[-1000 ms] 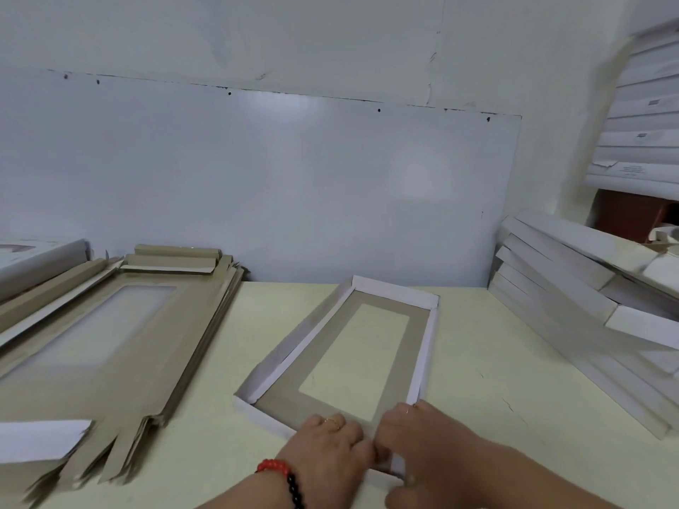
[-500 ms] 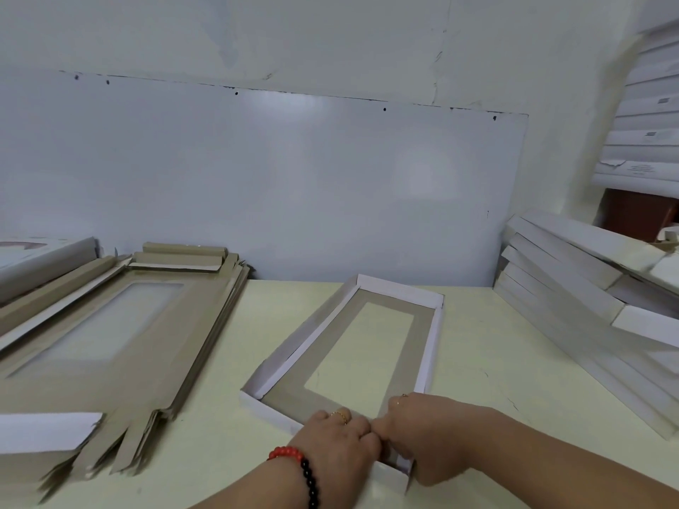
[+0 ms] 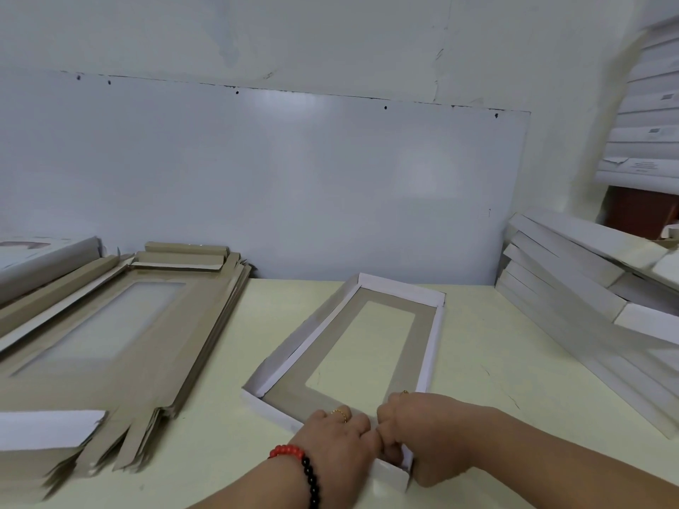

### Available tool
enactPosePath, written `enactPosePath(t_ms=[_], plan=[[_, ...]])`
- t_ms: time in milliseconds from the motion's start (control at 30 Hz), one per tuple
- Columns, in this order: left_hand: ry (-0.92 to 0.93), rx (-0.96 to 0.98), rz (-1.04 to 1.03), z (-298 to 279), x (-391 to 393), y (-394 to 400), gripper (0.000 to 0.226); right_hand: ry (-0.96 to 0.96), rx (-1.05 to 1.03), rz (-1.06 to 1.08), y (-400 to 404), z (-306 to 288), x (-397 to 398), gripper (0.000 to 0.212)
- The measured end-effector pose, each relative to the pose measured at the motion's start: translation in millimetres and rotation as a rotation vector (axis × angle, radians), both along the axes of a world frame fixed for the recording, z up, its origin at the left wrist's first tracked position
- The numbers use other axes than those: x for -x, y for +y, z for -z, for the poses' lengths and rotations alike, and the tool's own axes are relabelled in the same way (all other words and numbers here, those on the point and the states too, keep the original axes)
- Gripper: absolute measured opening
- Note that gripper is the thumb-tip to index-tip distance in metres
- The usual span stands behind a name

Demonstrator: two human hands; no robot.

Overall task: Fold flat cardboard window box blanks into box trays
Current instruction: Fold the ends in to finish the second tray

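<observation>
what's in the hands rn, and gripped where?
Both hands, left hand and right hand, grip the box tray at its near end wall, by the near right corner.

red-and-black bead bracelet (image 3: 298, 462), gold ring (image 3: 341, 414)

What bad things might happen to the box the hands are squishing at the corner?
Both hands, left hand and right hand, crowd one near corner of the box tray, so pressing too hard might crease its thin white wall. The far left wall leans outward and may flop open. The tilted pile of finished boxes could slide down.
</observation>
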State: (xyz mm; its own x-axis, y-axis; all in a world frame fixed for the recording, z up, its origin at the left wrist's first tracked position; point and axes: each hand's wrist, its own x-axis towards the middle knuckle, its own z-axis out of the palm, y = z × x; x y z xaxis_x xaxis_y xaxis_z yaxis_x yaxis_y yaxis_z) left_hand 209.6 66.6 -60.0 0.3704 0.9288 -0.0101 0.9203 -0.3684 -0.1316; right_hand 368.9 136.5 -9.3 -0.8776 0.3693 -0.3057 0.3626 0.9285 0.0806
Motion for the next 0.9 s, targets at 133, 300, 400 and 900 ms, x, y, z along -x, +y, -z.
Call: enactPosePath(t_ms=[133,300,400,900], plan=[[-0.011,-0.008,-0.002,1.2,1.1,-0.4,0.037,0.003,0.013,0.009,-0.5,-1.1,-0.8,0.013],[-0.047,-0.012,-0.008,4.1,1.6,-2.6,0.031,0.014,-0.014,0.032,-0.9,1.4,-3.1,0.014],[-0.126,0.000,0.022,5.3,7.2,-5.0,0.036,0.058,0.000,0.077,-0.2,4.5,-6.7,0.019],[-0.248,0.115,0.032,-9.1,9.9,-4.5,0.053,0.176,0.100,0.080,-4.0,10.2,-17.5,0.040]])
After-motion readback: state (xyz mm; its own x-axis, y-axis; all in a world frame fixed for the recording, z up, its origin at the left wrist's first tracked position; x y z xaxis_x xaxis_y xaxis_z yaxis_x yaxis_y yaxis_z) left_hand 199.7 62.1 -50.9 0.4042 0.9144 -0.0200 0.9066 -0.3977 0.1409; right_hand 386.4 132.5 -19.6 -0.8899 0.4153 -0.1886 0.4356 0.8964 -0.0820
